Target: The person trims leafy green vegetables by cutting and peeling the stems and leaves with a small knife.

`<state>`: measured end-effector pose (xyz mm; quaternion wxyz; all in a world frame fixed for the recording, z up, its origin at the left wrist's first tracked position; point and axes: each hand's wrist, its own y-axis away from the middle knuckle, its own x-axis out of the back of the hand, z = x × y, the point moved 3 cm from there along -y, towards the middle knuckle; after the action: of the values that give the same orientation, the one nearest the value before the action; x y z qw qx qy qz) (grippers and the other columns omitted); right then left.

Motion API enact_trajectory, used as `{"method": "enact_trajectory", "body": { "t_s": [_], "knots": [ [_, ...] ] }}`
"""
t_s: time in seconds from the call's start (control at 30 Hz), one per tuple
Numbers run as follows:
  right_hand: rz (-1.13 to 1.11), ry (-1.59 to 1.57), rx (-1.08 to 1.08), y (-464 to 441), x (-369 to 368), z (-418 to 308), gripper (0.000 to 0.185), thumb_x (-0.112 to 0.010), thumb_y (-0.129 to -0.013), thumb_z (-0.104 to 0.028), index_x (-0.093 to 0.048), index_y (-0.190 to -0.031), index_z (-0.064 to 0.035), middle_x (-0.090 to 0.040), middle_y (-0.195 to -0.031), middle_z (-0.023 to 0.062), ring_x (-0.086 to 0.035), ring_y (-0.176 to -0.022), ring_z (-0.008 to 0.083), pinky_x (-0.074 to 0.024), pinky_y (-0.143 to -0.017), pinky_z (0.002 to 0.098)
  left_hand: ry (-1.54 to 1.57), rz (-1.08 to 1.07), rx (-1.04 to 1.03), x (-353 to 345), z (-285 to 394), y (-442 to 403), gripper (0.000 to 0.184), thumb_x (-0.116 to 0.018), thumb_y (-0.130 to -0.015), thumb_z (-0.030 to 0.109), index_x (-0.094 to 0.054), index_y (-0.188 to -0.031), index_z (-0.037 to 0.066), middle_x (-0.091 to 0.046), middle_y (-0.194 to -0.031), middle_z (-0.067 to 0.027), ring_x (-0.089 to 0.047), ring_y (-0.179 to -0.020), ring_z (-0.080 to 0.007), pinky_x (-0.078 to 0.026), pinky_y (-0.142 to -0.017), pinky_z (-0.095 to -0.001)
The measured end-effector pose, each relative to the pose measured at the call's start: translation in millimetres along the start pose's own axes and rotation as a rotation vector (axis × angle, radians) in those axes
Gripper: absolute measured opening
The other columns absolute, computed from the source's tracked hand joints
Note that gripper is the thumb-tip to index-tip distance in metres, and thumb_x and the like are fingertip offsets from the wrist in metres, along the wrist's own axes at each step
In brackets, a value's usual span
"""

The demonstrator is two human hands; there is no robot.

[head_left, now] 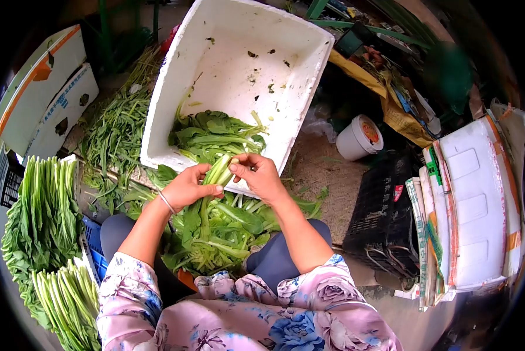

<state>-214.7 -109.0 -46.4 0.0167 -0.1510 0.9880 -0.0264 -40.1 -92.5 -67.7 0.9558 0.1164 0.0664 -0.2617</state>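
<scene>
A stalk of leafy greens (217,172) is held between my two hands, over the near edge of the white foam box (227,52). My left hand (187,186), with a bangle at the wrist, closes round the stalk's middle. At the pale stem end, my right hand (255,174) pinches with thumb and fingers. Inside the tilted box, a small heap of greens (218,133) lies at the near end, with dark leaf scraps on the walls. Below my hands, a pile of loose leaves (221,234) spreads between my knees.
Bundled greens (43,205) are stacked at the left, by a blue crate (93,240). Loose greens (119,128) lie on the ground at upper left. To the right stand a white bucket (359,138), a black crate (385,216) and several foam boxes (479,199).
</scene>
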Motion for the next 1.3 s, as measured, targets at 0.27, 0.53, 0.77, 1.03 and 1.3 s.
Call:
{"method": "enact_trajectory", "body": {
  "t_s": [0.27, 0.53, 0.77, 1.03, 1.3],
  "knots": [
    [0.087, -0.166, -0.169, 1, 4, 1, 0.025, -0.072, -0.077, -0.021, -0.060, -0.086, -0.0009, -0.059, -0.067, 0.0024, -0.055, -0.052, 0.0068, -0.0344, -0.038, 0.0163, 0.231, -0.217, 0.061, 2, -8, -5, 0.041, -0.057, -0.087, 0.022, -0.048, -0.120, -0.002, -0.061, -0.105, -0.0119, -0.061, -0.090, -0.0177, -0.050, -0.079, -0.0293],
    [0.116, -0.248, -0.309, -4, 7, 15, 0.032, -0.073, -0.076, -0.030, -0.058, -0.081, -0.0018, -0.055, -0.064, 0.0021, -0.051, -0.049, 0.0064, -0.0343, -0.036, 0.0167, 0.398, -0.311, 0.150, -3, -5, -5, 0.035, -0.048, -0.091, 0.028, -0.054, -0.112, 0.000, -0.063, -0.103, -0.0159, -0.061, -0.081, -0.0160, -0.050, -0.068, -0.0277],
    [0.135, -0.253, -0.319, -6, 12, 16, 0.038, -0.073, -0.075, -0.030, -0.056, -0.087, 0.0019, -0.054, -0.065, 0.0038, -0.050, -0.051, 0.0065, -0.0346, -0.037, 0.0167, 0.399, -0.407, 0.159, -6, -10, -13, 0.049, -0.043, -0.088, 0.029, -0.043, -0.126, -0.002, -0.057, -0.113, -0.0225, -0.061, -0.097, -0.0314, -0.050, -0.067, -0.0270],
    [0.177, -0.186, -0.295, -6, 12, 20, 0.039, -0.073, -0.075, -0.031, -0.058, -0.088, 0.0018, -0.057, -0.068, 0.0029, -0.054, -0.054, 0.0071, -0.0343, -0.040, 0.0169, 0.310, -0.366, 0.177, -8, -15, -17, 0.044, -0.047, -0.088, 0.024, -0.044, -0.124, 0.000, -0.058, -0.112, -0.0208, -0.062, -0.094, -0.0289, -0.050, -0.062, -0.0241],
    [0.077, 0.062, -0.228, -5, 20, 12, 0.029, -0.073, -0.075, -0.026, -0.063, -0.085, -0.0009, -0.056, -0.063, -0.0008, -0.048, -0.049, 0.0040, -0.0336, -0.042, 0.0163, 0.046, -0.223, 0.146, -2, -16, -14, 0.032, -0.059, -0.086, 0.023, -0.052, -0.109, 0.001, -0.063, -0.093, -0.0097, -0.063, -0.079, -0.0151, -0.052, -0.063, -0.0249]
  ]
}}
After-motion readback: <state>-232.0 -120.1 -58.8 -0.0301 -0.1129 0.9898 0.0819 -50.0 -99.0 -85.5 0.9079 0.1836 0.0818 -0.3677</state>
